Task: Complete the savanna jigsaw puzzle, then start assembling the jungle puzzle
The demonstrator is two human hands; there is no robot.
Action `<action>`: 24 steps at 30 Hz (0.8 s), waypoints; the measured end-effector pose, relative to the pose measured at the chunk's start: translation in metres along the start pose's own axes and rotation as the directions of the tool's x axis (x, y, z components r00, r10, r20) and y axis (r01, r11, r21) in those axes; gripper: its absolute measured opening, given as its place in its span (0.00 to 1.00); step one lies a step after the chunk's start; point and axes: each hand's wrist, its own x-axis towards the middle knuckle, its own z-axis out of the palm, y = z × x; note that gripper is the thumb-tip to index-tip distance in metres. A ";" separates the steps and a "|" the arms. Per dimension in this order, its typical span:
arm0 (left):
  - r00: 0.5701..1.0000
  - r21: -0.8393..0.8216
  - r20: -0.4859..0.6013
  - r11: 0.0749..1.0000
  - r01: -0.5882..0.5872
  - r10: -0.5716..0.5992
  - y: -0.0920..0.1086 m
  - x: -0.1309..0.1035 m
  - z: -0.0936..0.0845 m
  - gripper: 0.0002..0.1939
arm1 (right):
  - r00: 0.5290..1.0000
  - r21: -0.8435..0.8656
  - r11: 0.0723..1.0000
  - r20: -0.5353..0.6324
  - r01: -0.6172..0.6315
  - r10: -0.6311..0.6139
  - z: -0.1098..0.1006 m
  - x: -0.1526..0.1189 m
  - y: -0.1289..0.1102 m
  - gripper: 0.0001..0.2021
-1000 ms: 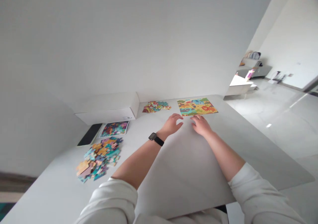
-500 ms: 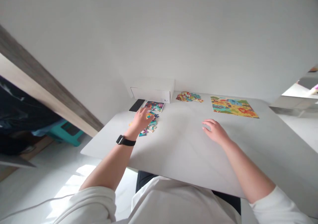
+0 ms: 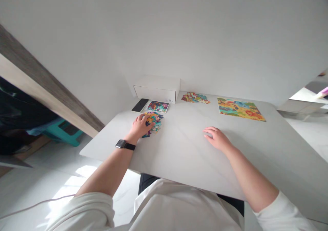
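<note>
left hand (image 3: 139, 126): down on the near piece pile (image 3: 155, 120), which lies on the table in front of the white box (image 3: 156, 87). fingers bent over the pile's left side, thumb apart; cannot tell if a piece is pinched beneath. dark watch (image 3: 121, 144) on that wrist.

right hand (image 3: 217, 138): nothing in it, fingers loosely curved, thumb a little apart. over the table (image 3: 179, 149), right of the box and nearer the person; cannot tell if it touches the surface.

change: a second ago both hands were side by side at the near edge of the animal picture (image 3: 241, 109), well right of the box. since then the left has crossed over and settled on the pile; the right has drawn off from the picture. my reading: attention has shifted to the loose pieces, with the left hand leading.

further out: picture card (image 3: 157, 106) just in front of the box, between it and the pile; dark phone-like slab (image 3: 140, 105) beside the card, at the box's front left. far piece pile (image 3: 195, 97) just right of the box, untouched by either hand.
</note>
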 end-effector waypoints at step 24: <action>0.996 -0.250 -0.085 0.968 -0.002 -0.020 -0.002 0.009 0.002 0.27 | 1.000 0.011 1.000 -0.015 0.015 -0.015 0.007 0.000 0.008 0.12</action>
